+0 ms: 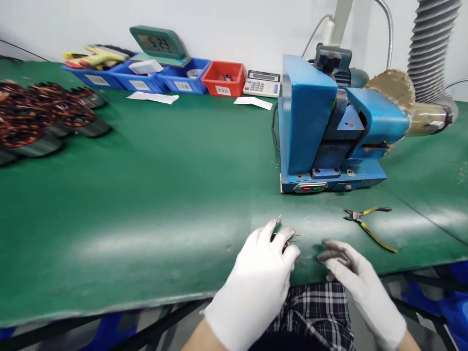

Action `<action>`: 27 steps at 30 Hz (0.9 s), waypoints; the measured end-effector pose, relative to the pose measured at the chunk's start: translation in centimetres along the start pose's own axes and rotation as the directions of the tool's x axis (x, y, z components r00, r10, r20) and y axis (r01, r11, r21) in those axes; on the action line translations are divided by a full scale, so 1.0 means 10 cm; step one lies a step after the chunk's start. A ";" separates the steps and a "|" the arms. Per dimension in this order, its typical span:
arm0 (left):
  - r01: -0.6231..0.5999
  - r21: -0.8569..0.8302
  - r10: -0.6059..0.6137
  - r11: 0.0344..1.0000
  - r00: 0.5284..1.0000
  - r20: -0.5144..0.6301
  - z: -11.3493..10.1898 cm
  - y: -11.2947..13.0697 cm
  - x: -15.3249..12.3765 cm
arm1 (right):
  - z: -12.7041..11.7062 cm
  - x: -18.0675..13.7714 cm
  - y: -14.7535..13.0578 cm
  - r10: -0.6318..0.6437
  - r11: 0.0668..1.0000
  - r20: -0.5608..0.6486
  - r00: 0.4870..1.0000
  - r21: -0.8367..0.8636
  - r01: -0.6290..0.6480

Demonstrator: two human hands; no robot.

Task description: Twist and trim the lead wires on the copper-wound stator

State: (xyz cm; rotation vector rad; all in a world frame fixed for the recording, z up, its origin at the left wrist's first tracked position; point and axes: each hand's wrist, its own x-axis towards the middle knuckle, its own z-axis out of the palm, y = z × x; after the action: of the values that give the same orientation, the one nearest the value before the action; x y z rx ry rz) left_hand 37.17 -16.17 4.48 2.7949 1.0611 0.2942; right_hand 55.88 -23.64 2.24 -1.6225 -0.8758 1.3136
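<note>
The small dark part with thin wire leads (291,245) lies at the near edge of the worktop (164,204), directly under my left hand (261,278). The left fingers (281,242) curl loosely around it; I cannot tell whether they grip it or only rest on it, since the glove hides most of the part. My right hand (360,282) lies just beside it, with its soiled fingertips (331,253) flat on the worktop, released and holding nothing.

Progress, as I judge it: the part is at hand but no tool is engaged. The yellow-handled cutters (367,224) lie unused to the right, apart from both hands. The blue bench machine (329,126) stands behind them with nothing fed into its slot. A batch of wound stators (44,117) waits at the far left, well apart from the hands, so most of the work appears to remain. Bins (183,78), a scale (161,46) and a calculator (262,84) line the rear edge.
</note>
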 end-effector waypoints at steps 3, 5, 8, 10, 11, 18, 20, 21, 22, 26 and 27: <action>-0.028 0.005 0.029 1.000 1.000 -0.011 0.06 -0.02 0.02 | 0.24 0.12 -0.08 -0.001 0.990 0.154 0.988 -0.141 0.023; -0.020 -0.016 0.019 1.000 0.999 -0.040 0.10 -0.03 0.02 | 0.35 0.18 -0.12 0.003 0.977 0.188 0.982 -0.210 0.037; -0.001 -0.042 -0.002 0.999 0.998 -0.062 0.12 -0.04 0.00 | 0.45 0.26 -0.17 0.042 0.989 0.189 0.981 -0.148 -0.014; 0.002 -0.069 -0.006 0.998 0.999 -0.047 0.11 -0.04 -0.02 | 0.45 0.30 -0.20 0.142 0.990 0.267 0.953 -0.014 -0.143; 0.009 -0.085 -0.012 0.996 0.999 -0.036 0.10 -0.04 -0.02 | 0.43 0.32 -0.21 0.189 0.975 0.313 0.931 0.050 -0.215; 0.065 -0.198 -0.068 0.978 0.998 -0.004 0.07 -0.01 -0.01 | 0.05 0.20 -0.24 -0.045 0.991 -0.059 0.997 0.122 0.052; 0.050 -0.222 -0.055 0.974 0.998 -0.018 0.07 -0.03 -0.01 | 0.05 0.11 -0.17 -0.292 0.934 -0.034 0.956 -0.226 0.277; 0.041 -0.225 -0.048 0.974 0.999 -0.025 0.07 -0.03 -0.01 | 0.08 0.08 -0.13 -0.420 0.827 0.047 0.906 -0.391 0.404; 0.034 -0.222 -0.041 0.974 0.999 -0.029 0.07 -0.04 -0.01 | 0.12 0.07 -0.08 -0.538 0.677 0.142 0.831 -0.515 0.526; 0.018 -0.205 -0.021 0.979 1.000 -0.014 0.07 -0.07 0.00 | 0.23 0.13 0.00 -0.756 0.129 0.386 0.528 -0.703 0.699; 0.011 -0.209 -0.012 0.978 1.000 -0.006 0.07 -0.07 0.01 | 0.22 0.16 -0.01 -0.739 0.115 0.418 0.528 -0.694 0.711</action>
State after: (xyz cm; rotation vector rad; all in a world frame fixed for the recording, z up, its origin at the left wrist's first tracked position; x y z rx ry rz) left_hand 36.92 -15.67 3.71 2.6018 0.9852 0.3915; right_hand 54.08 -21.72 1.55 -1.3810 -2.1651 0.0445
